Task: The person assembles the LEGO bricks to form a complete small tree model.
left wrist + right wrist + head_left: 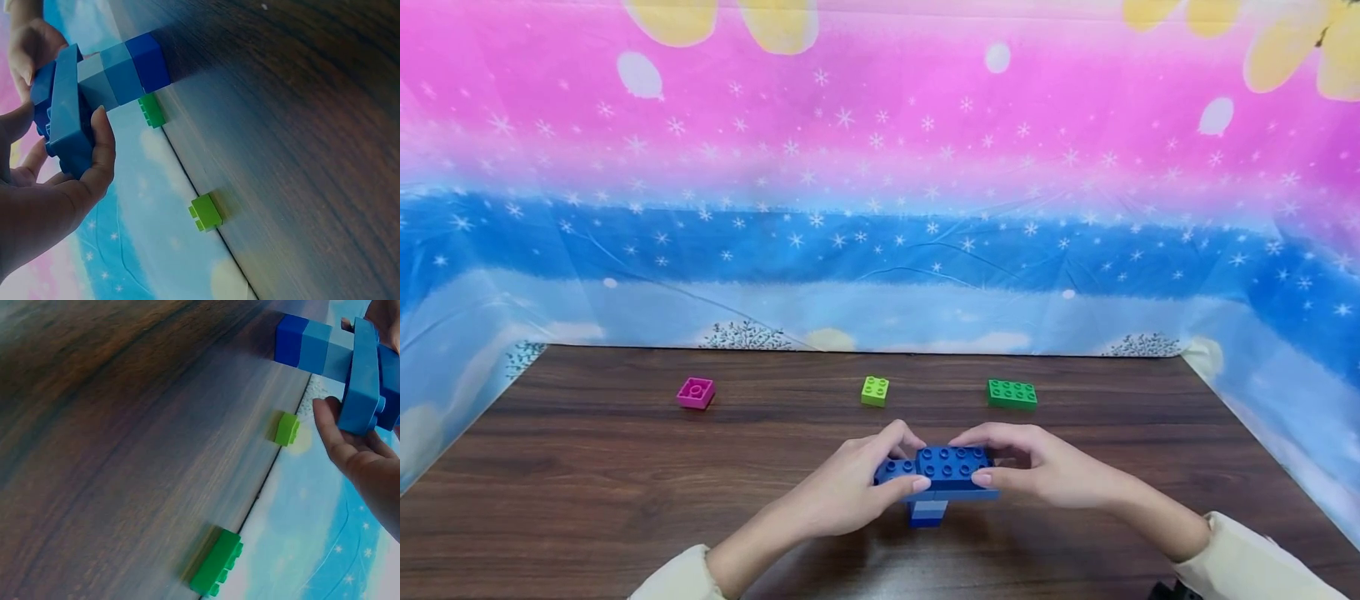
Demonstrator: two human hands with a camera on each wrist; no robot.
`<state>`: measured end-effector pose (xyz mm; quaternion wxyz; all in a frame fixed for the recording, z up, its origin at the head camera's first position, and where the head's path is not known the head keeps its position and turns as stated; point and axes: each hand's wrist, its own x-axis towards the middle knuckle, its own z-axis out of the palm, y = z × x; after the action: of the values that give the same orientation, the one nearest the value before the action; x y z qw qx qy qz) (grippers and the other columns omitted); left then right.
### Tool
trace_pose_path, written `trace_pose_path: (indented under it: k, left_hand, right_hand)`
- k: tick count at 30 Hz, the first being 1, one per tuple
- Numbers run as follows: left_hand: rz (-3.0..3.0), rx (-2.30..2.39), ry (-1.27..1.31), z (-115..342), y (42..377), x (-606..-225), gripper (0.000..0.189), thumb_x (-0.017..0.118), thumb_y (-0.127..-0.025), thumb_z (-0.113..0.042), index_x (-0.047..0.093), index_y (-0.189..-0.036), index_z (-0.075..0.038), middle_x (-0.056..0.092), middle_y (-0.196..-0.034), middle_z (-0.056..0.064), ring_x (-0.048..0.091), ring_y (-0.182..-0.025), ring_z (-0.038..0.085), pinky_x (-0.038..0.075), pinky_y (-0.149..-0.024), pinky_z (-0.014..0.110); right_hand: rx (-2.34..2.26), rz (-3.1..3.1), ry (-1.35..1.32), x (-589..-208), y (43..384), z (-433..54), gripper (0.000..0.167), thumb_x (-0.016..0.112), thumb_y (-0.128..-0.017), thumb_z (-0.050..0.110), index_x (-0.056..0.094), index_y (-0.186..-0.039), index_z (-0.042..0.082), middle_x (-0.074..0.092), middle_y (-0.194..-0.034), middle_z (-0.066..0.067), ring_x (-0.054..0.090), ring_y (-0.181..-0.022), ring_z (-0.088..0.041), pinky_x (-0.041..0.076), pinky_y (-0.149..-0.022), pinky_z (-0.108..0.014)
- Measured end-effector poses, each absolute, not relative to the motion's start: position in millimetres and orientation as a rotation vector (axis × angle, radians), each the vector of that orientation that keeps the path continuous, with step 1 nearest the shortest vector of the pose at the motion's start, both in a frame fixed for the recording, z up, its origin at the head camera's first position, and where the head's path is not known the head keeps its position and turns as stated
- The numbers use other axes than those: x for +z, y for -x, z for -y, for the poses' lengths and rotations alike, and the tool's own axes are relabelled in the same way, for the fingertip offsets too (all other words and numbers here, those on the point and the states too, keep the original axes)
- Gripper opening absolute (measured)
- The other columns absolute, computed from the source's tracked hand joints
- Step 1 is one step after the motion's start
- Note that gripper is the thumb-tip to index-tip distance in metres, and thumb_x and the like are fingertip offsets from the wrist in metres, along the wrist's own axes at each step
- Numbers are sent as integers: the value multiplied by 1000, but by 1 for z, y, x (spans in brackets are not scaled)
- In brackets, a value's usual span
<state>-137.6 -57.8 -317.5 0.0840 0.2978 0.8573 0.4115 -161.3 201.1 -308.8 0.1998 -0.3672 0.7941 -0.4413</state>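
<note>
Between both hands is a structure of blue toy building bricks. A dark blue eight-stud brick [955, 468] sits on top, offset to the right over a long mid-blue layer [67, 112]. Below that layer a narrow column of small bricks [119, 74] in lighter and darker blues reaches down to the tabletop. My left hand [850, 483] grips the left part, thumb in front and fingers behind and beneath. My right hand [1060, 468] holds the right end of the dark blue brick between thumb in front and fingers behind.
Beyond the hands lie a magenta brick [696, 393] with its hollow side up, a lime four-stud brick [875, 391] and a green eight-stud brick [1012, 394]. A patterned cloth [880, 275] rises along the back and sides of the brown table [587, 467].
</note>
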Motion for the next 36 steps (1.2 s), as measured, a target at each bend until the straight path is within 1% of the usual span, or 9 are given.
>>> trace_pose_path:
  k: [3, 10, 22, 36]
  left_hand:
    - [-2558, 1224, -885, 57, 137, -317, 27, 54, -91, -36, 49, -112, -18, 60, -108, 4, 57, -97, 16, 47, -79, 36]
    - [-2563, 1216, -888, 57, 137, -317, 27, 54, -91, -36, 49, -111, -18, 60, -107, 4, 57, -97, 16, 47, -79, 35]
    - [-2560, 1225, -905, 57, 136, -317, 24, 55, -91, -33, 49, -109, -18, 60, -107, 5, 57, -96, 16, 47, -78, 32]
    - [-2561, 1239, -927, 57, 137, -318, 22, 55, -92, -31, 50, -108, -17, 61, -105, 5, 58, -93, 13, 47, -77, 30]
  right_hand:
    - [-1252, -2226, 1057, -310, 162, -203, 33, 51, -94, 12, 48, -127, 13, 57, -117, -6, 56, -100, -20, 47, -79, -32]
    - [-1272, -2226, 1085, -311, 163, -204, 31, 54, -93, 11, 51, -123, 12, 59, -111, -6, 58, -95, -20, 49, -76, -33]
    - [-1264, -2161, 1094, -312, 165, -209, 34, 50, -94, 9, 49, -128, 10, 58, -113, -8, 56, -94, -21, 48, -77, -33]
    - [-1281, -2167, 1192, -313, 168, -208, 34, 51, -93, 6, 49, -127, 7, 59, -112, -8, 57, -95, -19, 48, -77, -32]
